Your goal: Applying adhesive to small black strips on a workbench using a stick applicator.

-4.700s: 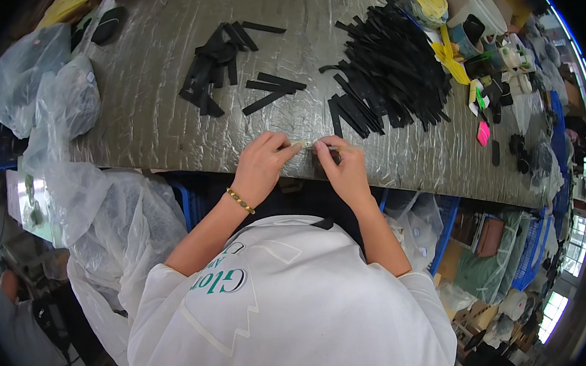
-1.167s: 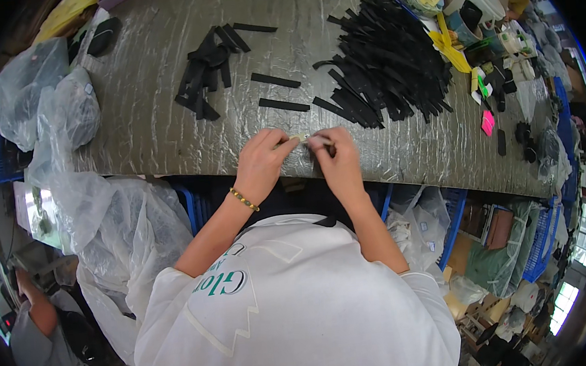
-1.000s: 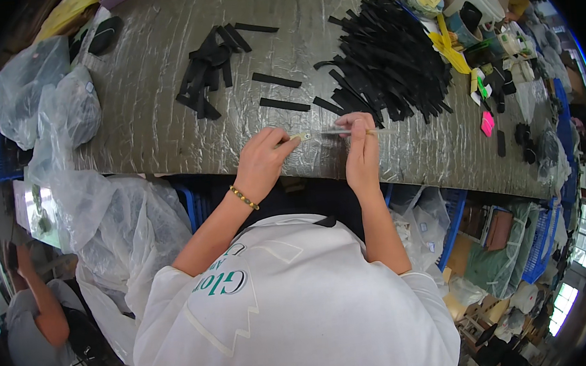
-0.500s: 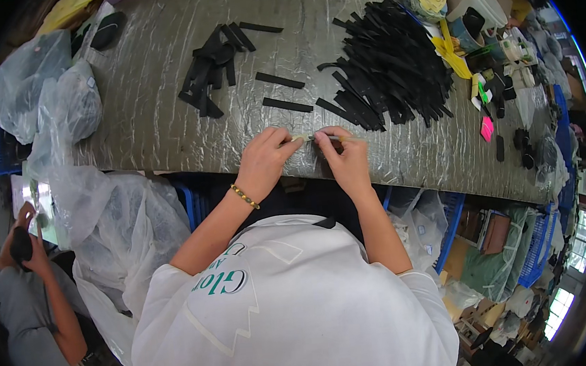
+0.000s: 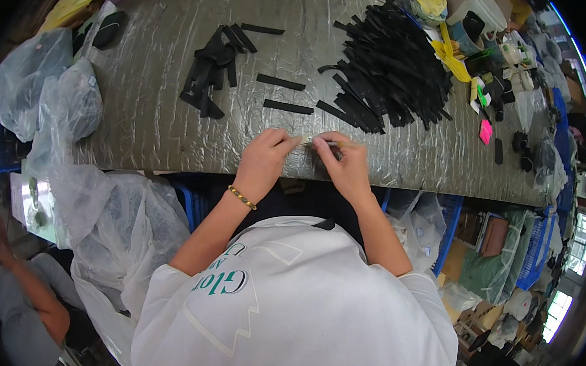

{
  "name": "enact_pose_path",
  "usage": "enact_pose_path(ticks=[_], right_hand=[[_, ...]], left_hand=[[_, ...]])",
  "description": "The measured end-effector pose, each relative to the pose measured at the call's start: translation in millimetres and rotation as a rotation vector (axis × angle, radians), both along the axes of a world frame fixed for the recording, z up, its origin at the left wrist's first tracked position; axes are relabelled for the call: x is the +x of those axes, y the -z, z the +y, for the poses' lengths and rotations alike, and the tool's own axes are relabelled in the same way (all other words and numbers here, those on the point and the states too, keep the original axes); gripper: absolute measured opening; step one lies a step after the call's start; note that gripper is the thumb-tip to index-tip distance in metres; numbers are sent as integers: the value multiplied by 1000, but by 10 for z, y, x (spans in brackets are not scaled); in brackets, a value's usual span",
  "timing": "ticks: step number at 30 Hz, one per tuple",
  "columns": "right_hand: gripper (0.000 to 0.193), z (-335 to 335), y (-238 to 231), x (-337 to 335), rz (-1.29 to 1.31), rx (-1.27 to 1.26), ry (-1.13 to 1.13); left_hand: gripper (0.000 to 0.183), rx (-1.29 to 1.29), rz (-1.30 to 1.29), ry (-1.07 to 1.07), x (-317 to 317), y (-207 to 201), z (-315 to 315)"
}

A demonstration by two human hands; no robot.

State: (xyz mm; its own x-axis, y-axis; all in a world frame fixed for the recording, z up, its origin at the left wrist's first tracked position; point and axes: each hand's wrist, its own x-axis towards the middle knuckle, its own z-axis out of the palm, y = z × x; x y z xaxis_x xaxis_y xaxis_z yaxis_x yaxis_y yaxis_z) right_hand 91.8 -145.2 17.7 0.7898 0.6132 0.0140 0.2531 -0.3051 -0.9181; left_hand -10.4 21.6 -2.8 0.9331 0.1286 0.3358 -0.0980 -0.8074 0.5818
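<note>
Near the table's front edge, my left hand [image 5: 262, 159] and my right hand [image 5: 347, 166] meet fingertip to fingertip. My left fingers pinch a tiny pale thing too small to name. A thin, stick-like tool lies between my right thumb and fingers, its kind unclear. Just beyond my hands, two black fabric-like strips [image 5: 288, 107] lie apart from each other. Farther right spreads a big heap of similar black strips [image 5: 397, 65]. A smaller bunch of strips [image 5: 210, 69] sits to the far left of my hands.
Clear plastic bags [image 5: 69, 97] crowd the table's left end, and a large plastic sheet [image 5: 121, 224] hangs below. Yellow strips [image 5: 449, 54], a pink tag [image 5: 486, 131] and containers line the right side. At the left, a co-worker in grey [image 5: 28, 321] holds a black item.
My hands stay almost in place, with my right fingertips shifting slightly. The co-worker's hands and black item have moved up and to the left.
</note>
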Motion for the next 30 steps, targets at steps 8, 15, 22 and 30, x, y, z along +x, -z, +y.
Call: enact_pose_path(ticks=[8,15,22,30], right_hand=[[16,168,27,-80,-103,15,-89],[14,187,54,-52,-203,25,-125],[22,31,15,171,-447,-103,-256],[29,116,-99,303,-502,-96,-310]], left_hand=[[53,-91,-2,-49,-23,-31,-14],[51,-105,-26,-38,-15,-30,0],[40,-139,15,-48,-10,-77,6],[18,-112,-185,28,80,-158,232]])
